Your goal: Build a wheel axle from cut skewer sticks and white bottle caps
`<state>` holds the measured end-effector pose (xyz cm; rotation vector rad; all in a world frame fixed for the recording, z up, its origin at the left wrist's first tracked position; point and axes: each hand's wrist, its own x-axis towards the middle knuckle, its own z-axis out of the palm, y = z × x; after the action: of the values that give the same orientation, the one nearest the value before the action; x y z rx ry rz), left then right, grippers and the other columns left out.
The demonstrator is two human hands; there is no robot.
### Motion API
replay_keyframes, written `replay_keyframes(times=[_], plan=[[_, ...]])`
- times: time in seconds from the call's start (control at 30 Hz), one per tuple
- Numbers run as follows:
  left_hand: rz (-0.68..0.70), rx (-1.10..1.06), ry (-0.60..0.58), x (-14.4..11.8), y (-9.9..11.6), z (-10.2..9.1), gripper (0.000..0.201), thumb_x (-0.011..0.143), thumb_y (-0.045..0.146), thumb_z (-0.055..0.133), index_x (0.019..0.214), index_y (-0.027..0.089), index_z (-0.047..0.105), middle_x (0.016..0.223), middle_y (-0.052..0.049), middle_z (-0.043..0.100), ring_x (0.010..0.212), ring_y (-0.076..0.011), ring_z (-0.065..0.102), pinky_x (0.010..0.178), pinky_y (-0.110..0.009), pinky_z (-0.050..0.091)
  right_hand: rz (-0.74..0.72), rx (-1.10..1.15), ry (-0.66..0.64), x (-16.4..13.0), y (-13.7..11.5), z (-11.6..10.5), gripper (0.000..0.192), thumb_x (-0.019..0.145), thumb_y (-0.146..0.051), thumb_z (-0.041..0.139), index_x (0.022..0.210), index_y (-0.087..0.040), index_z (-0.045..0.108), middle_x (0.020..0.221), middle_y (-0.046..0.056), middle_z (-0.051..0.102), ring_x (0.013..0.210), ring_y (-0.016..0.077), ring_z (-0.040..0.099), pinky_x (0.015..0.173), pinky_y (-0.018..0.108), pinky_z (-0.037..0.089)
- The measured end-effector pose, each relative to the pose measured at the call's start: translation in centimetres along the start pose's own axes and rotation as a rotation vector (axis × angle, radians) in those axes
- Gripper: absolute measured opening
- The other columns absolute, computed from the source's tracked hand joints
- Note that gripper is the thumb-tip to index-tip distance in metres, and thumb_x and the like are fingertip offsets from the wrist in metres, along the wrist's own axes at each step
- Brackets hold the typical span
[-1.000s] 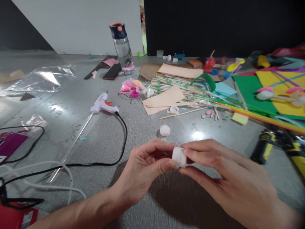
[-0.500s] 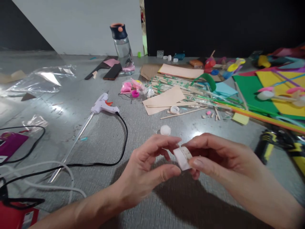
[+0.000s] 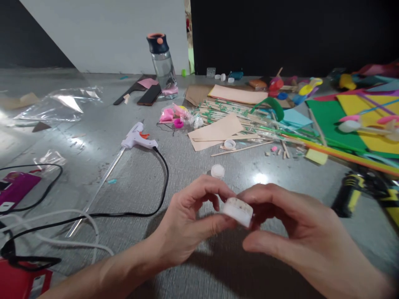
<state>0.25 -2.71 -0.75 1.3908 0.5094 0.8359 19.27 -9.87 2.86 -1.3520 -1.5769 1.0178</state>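
Note:
A white bottle cap [image 3: 238, 211] with brownish specks along its top is pinched between the thumb and index finger of my left hand [image 3: 193, 220]. My right hand [image 3: 289, 224] is just to the right of it, thumb spread away from the fingers. The fingertips of that hand sit close behind the cap; whether they touch it is hidden. Just beyond my left hand, a second white cap [image 3: 217, 171] lies on the grey table [image 3: 187, 166].
On the left lies a white glue gun [image 3: 137, 137] with a clear glue stick and a black cord. Sticks [image 3: 224, 110], paper and another cap [image 3: 230, 144] spread across the middle. A water bottle [image 3: 163, 68] stands behind. A black-and-yellow tool [image 3: 349, 193] lies at right.
The cap has turned so its speckled side faces upward. My left thumb and index finger have closed on it, while my right thumb has come off it and moved down.

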Motion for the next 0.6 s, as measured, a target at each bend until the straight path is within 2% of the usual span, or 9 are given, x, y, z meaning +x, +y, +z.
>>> replay_keyframes(times=[0.1, 0.23, 0.37, 0.6], plan=[[0.039, 0.032, -0.015, -0.09, 0.06, -0.17, 0.026, 0.082, 0.022, 0.082, 0.107, 0.024, 0.073, 0.102, -0.003, 0.065, 0.096, -0.0161, 0.058, 0.083, -0.025, 0.046, -0.161, -0.224, 0.045, -0.22, 0.08, 0.08, 0.006, 0.093, -0.026, 0.068, 0.098, -0.027, 0.065, 0.085, -0.006, 0.068, 0.069, 0.0084, 0.064, 0.061, 0.016, 0.052], [0.048, -0.004, -0.028, -0.07, 0.04, -0.28, 0.028, 0.080, 0.021, 0.084, 0.106, 0.024, 0.075, 0.101, -0.003, 0.068, 0.095, -0.0164, 0.060, 0.082, -0.026, 0.047, -0.329, -0.414, 0.073, -0.34, 0.28, -0.12, 0.005, 0.099, -0.027, 0.060, 0.103, -0.024, 0.062, 0.096, -0.001, 0.071, 0.086, 0.0110, 0.068, 0.074, 0.018, 0.056], [0.063, -0.035, -0.020, -0.02, 0.05, -0.26, 0.024, 0.078, 0.017, 0.085, 0.099, 0.024, 0.077, 0.098, -0.002, 0.070, 0.093, -0.0153, 0.062, 0.082, -0.026, 0.047, -0.384, -0.484, 0.097, -0.51, 0.61, -0.27, 0.006, 0.101, -0.026, 0.056, 0.105, -0.022, 0.059, 0.101, 0.002, 0.071, 0.094, 0.0113, 0.069, 0.084, 0.018, 0.057], [0.065, -0.051, -0.004, -0.07, -0.02, -0.30, 0.023, 0.076, 0.016, 0.086, 0.096, 0.025, 0.077, 0.096, -0.001, 0.069, 0.093, -0.0151, 0.063, 0.088, -0.027, 0.047, -0.409, -0.505, 0.104, -0.89, 0.88, -0.02, 0.009, 0.100, -0.024, 0.056, 0.108, -0.020, 0.060, 0.102, 0.004, 0.071, 0.094, 0.0109, 0.069, 0.084, 0.017, 0.058]])
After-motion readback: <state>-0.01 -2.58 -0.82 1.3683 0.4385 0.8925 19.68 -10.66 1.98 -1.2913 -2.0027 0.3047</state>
